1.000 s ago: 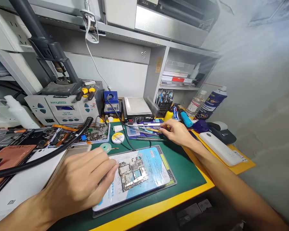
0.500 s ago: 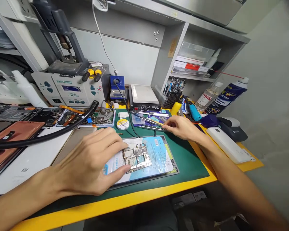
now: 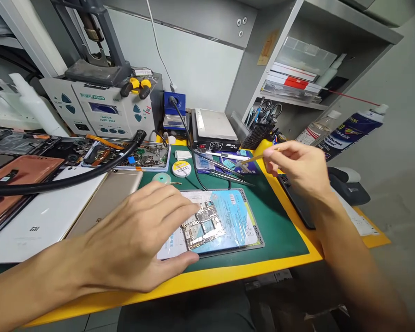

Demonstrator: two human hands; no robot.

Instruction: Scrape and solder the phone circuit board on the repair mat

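Phones (image 3: 38, 226): 9 to 10 o'clock from the board (image 3: 207, 216), a black hose (image 3: 55, 188) lying across them.
Left hand (image 3: 152, 235): at 9 o'clock, back up, fingers and thumb spread about the board's left side; bunched a second ago. Whether it touches the board, I cannot tell.
Reel (image 3: 161, 178): 10 to 11 o'clock, just beyond the knuckles.
Tin (image 3: 181, 168): 11 o'clock.
Board: on the blue pack (image 3: 235, 226), its upper left corner partly hidden by a fingertip.
Tweezers (image 3: 228, 176): 1 o'clock, on the desk.
Stick (image 3: 253, 159): yellow, now lifted clear; half a second ago it lay among the tweezers.
Right hand (image 3: 297, 173): 2 o'clock, raised, wrist bent, fingers pinching the stick.
Can (image 3: 354, 131): 2 o'clock, beyond that hand.
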